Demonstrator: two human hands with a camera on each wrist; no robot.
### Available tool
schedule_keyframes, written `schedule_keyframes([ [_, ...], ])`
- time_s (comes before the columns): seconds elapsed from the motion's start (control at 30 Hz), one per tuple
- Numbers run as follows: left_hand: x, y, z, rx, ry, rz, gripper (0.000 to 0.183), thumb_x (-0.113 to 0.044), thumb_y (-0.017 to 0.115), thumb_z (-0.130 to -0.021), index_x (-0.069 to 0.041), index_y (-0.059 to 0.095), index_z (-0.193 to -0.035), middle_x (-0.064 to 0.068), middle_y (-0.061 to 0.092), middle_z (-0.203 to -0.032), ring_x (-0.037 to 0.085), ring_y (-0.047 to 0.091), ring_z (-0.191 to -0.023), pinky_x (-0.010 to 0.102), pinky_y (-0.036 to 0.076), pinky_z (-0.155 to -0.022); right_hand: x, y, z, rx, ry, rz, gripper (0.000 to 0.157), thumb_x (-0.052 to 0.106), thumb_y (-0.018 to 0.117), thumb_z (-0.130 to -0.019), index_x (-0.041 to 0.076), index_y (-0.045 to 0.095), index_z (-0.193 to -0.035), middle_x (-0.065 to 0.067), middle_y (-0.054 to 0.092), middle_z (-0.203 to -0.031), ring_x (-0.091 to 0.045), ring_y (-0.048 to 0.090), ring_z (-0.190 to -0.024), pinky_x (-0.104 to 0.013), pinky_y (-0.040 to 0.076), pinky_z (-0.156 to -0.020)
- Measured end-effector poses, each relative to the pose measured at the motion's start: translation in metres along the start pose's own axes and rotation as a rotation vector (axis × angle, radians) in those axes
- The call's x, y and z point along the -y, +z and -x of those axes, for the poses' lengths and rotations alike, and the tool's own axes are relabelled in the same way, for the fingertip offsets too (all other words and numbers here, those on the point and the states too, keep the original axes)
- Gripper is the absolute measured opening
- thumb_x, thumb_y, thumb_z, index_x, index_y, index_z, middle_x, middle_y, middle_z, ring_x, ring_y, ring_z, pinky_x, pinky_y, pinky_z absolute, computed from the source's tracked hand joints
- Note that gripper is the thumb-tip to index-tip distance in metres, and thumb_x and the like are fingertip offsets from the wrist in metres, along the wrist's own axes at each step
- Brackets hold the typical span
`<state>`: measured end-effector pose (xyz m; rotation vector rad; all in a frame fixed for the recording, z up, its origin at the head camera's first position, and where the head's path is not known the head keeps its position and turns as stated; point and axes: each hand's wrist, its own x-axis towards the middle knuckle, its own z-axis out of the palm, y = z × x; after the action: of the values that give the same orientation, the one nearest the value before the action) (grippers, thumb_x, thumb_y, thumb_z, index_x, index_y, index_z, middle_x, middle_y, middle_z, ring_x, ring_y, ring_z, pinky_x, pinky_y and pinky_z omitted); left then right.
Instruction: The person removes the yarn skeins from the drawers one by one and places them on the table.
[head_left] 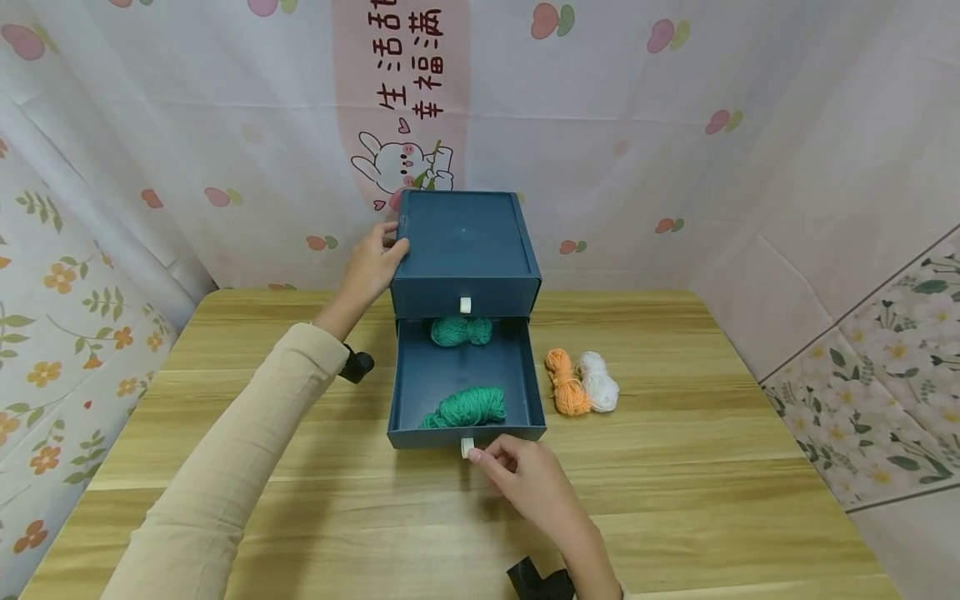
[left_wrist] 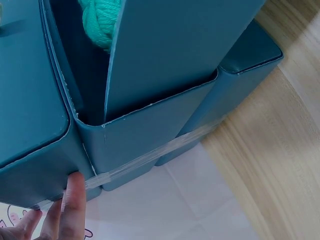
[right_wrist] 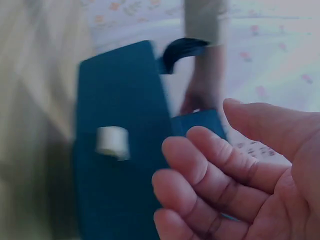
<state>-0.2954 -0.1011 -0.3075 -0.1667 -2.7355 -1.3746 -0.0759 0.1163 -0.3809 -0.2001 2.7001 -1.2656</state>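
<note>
A dark blue drawer box (head_left: 465, 237) stands at the back of the table. Its middle drawer (head_left: 461, 375) is pulled out, holding a green yarn skein (head_left: 468, 407) near the front and another green skein (head_left: 461, 331) farther back. My left hand (head_left: 375, 262) rests against the box's upper left side, thumb at the top edge; straight fingertips (left_wrist: 76, 190) touch the side panel in the left wrist view. Close by the drawer's white pull tab (head_left: 467, 447) is my right hand (head_left: 525, 479). In the right wrist view its loosely bent fingers (right_wrist: 185, 160) are apart from the tab.
Right of the drawer, an orange yarn skein (head_left: 567, 385) and a white skein (head_left: 598, 382) lie side by side on the wooden table (head_left: 697, 467). A patterned curtain (head_left: 600, 167) hangs behind the box. Clear tape (left_wrist: 160, 152) runs across the box's side.
</note>
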Motion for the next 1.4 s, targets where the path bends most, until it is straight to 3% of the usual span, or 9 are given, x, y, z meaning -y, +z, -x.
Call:
schedule_keyframes([
  [0.17,0.001,-0.001,0.000,0.002,0.001,0.007,0.055,-0.032,0.039,-0.094,-0.008,0.033,-0.143,0.018,0.052,-0.132,0.031,0.051,-0.116,0.047,0.039,-0.099,0.018,-0.027,-0.009,0.027,-0.098,-0.059,0.026,0.039,0.059,-0.088,0.015,0.064,-0.082,0.004,0.059,-0.066,-0.007,0.051,-0.058,-0.022,0.042,-0.053],
  [0.37,0.003,0.000,-0.001,0.006,-0.001,0.003,0.055,-0.032,0.039,-0.095,-0.008,0.032,-0.144,0.017,0.051,-0.132,0.031,0.051,-0.117,0.047,0.040,-0.099,0.017,-0.041,-0.039,0.028,-0.211,-0.097,0.014,0.027,0.061,-0.089,0.014,0.064,-0.094,-0.003,0.064,-0.083,-0.013,0.056,-0.072,-0.025,0.048,-0.064],
  [0.63,0.002,0.000,-0.001,0.002,-0.005,0.008,0.055,-0.033,0.039,-0.094,-0.009,0.033,-0.143,0.017,0.052,-0.132,0.031,0.051,-0.116,0.047,0.040,-0.098,0.000,-0.042,-0.070,0.145,-0.337,-0.084,0.036,0.021,0.065,-0.086,0.007,0.059,-0.119,-0.013,0.060,-0.119,-0.029,0.055,-0.108,-0.045,0.045,-0.092],
  [0.8,0.001,0.000,-0.001,0.001,-0.006,0.004,0.055,-0.032,0.039,-0.095,-0.008,0.033,-0.143,0.017,0.052,-0.132,0.031,0.051,-0.115,0.047,0.040,-0.098,-0.004,-0.041,-0.083,0.271,-0.312,-0.027,0.046,0.020,0.066,-0.085,0.008,0.055,-0.127,-0.009,0.057,-0.128,-0.030,0.051,-0.118,-0.046,0.041,-0.098],
  [1.03,0.000,-0.001,-0.001,0.002,-0.011,-0.001,0.055,-0.033,0.039,-0.095,-0.008,0.033,-0.143,0.017,0.052,-0.132,0.031,0.051,-0.115,0.047,0.041,-0.097,-0.006,-0.035,-0.096,0.386,-0.283,0.049,0.044,0.012,0.066,-0.085,0.005,0.055,-0.126,-0.011,0.056,-0.128,-0.026,0.051,-0.118,-0.041,0.043,-0.097],
  [1.4,0.000,0.000,-0.001,0.000,-0.016,0.002,0.055,-0.033,0.039,-0.094,-0.009,0.033,-0.143,0.016,0.053,-0.132,0.031,0.052,-0.115,0.047,0.041,-0.097,-0.003,-0.031,-0.098,0.388,-0.249,0.115,0.037,0.013,0.067,-0.084,0.007,0.060,-0.120,-0.008,0.060,-0.122,-0.025,0.053,-0.115,-0.040,0.044,-0.096],
])
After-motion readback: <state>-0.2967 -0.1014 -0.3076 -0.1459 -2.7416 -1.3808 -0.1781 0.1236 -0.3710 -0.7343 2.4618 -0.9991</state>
